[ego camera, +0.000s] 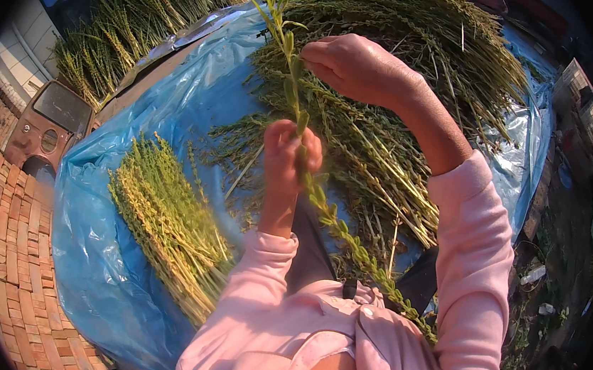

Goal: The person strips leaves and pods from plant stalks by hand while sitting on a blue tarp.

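A long green plant stalk with seed pods [355, 247] runs from above my hands down towards the right side of my waist. My left hand [291, 155] is closed around its middle part, slightly blurred. Higher up, my right hand [340, 63] has its fingertips pinched at the stalk's upper part, just below the leafy top; whether they grip it or a pod is hard to tell. Beneath both hands, cut stalks [379, 161] lie loosely over a blue plastic sheet [197, 100]. A bundle of yellow-green stalks [172, 221] rests on the sheet to the left of my left hand.
A large heap of cut stalks [422, 42] covers the far part of the sheet. More bundles stand upright [157, 16] at the far left, beyond the sheet's raised edge. Stacked bricks [16, 259] and a rusty metal box [56, 122] border the left side. Scattered litter [534, 275] lies at right.
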Available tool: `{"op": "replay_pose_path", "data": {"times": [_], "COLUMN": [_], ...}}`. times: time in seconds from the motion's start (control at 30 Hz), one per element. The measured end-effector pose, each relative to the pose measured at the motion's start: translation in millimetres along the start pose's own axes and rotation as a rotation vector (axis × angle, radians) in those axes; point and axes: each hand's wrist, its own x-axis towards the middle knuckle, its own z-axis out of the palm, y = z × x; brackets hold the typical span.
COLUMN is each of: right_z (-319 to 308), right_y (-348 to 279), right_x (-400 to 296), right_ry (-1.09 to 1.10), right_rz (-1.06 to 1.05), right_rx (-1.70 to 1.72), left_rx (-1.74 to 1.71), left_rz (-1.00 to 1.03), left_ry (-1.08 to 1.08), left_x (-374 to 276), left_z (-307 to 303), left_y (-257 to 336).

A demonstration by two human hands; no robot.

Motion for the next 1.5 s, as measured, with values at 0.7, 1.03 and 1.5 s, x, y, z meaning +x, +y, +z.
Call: {"op": "replay_pose_path", "data": {"times": [0.7, 1.03, 1.5], "right_z": [-138.3, -145.4, -119.7], "right_y": [54.1, 4.3, 14.3], "right_x": [-335.0, -141.5, -133.8], "right_ry": [-0.220, -0.019, -0.435], "right_rz": [1.098, -0.051, 0.206], "right_rx": [-0.245, -0.448, -0.122], "left_rx": [-0.145, -0.088, -0.314], "left_rz": [-0.221, -0.349, -0.382], "left_ry": [-0.195, -0.299, -0.330], "left_x": [-0.7, 1.6, -9.2], "left_z": [38.2, 55.2, 36.3], "left_y": [-55.8, -89.0, -85.1]}}
